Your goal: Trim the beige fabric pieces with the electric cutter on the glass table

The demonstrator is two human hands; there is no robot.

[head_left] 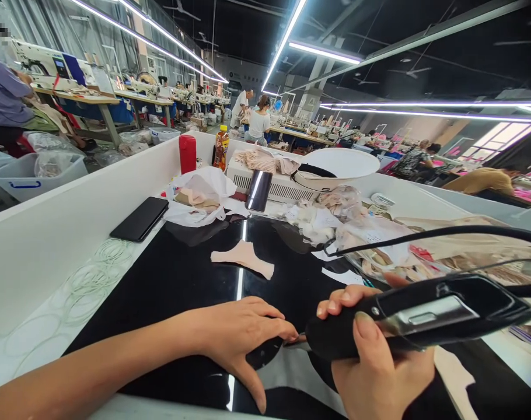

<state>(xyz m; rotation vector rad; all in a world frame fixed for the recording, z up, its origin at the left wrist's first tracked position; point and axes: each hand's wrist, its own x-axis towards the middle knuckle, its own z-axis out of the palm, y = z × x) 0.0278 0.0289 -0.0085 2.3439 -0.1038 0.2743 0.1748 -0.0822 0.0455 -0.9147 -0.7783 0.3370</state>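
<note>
In a strip-lit sewing hall, at a glossy black worktop [182,274] bounded by a low white wall [51,233], a person's left hand [239,332] lies spread flat on a dark fabric piece [268,353] near the front edge. The right hand [379,373] is wrapped firmly round a black corded handheld tool [423,318], its tip meeting the piece beside the left fingertips. The work looks best done with the cloth pinned taut and fingers off the tip; open worktop lies ahead as far as a beige fabric cut-out [243,256], while a heap of pale fabric scraps [379,239] crowds the right.

Phone [139,219] L of fabric piece [243,258], bottle [221,147] behind, tool [416,318] front R.
</note>
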